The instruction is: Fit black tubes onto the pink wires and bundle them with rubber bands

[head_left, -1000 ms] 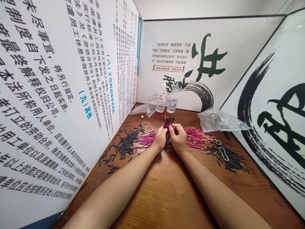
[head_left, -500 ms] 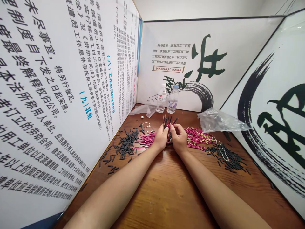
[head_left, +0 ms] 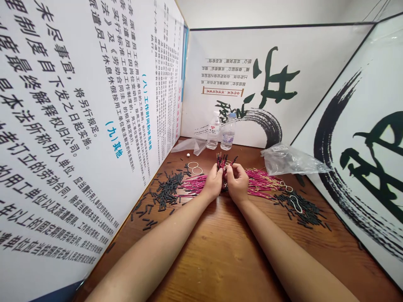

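My left hand (head_left: 213, 183) is closed round a bunch of thin magenta sticks with black tips (head_left: 222, 160), which point up and away from me. Close beside it, the thumb and fingers of my right hand (head_left: 238, 183) are pinched on a black-tipped stick (head_left: 234, 161) that leans right, apart from the bunch. Behind both hands lie more loose sticks: one pile of magenta sticks (head_left: 190, 184) reaches left and another (head_left: 262, 182) reaches right, some with pale tan ends. My hands hide the middle of these piles and the lower part of the held bunch.
Short black tubes lie heaped on the left (head_left: 166, 191) and on the right (head_left: 304, 209). Rubber bands (head_left: 295, 203) rest on the table (head_left: 201, 256). Two water bottles (head_left: 228, 133) and a clear plastic bag (head_left: 288, 159) stand towards the back. Printed panels (head_left: 315, 46) enclose three sides.
The held bunch has fanned apart at its tips. A stick at my right fingers has separated from it and now tilts right. Both hands have barely moved.
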### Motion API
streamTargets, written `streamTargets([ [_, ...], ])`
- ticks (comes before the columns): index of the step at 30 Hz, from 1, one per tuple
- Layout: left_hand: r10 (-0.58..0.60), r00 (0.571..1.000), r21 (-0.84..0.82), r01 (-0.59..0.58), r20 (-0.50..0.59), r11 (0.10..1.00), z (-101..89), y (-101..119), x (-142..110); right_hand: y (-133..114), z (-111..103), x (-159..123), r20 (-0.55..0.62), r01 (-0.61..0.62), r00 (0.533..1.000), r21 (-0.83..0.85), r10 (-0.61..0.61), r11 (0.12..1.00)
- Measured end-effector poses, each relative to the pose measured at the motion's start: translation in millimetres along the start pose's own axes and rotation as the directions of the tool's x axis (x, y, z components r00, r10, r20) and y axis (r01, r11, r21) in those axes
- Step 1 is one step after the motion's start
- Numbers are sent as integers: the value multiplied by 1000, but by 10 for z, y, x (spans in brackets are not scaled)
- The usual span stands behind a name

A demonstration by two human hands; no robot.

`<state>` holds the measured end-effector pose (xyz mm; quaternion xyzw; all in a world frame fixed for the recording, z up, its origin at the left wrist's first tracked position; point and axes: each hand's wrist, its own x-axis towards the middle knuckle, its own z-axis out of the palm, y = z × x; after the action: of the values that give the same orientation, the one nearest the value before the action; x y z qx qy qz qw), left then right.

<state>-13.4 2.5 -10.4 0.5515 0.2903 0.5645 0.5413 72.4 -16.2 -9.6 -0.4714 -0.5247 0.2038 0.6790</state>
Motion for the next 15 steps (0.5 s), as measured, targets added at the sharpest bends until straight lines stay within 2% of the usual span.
streamTargets([
  [8,34,999,7,-34,-4,999,6,34,1,8,-6,-4,28,12,1000,29,-12,1000],
  [15,-10,1000,-44,8,-26,999,9,60,-16,-28,7,-14,45,-38,998,99,34,994],
])
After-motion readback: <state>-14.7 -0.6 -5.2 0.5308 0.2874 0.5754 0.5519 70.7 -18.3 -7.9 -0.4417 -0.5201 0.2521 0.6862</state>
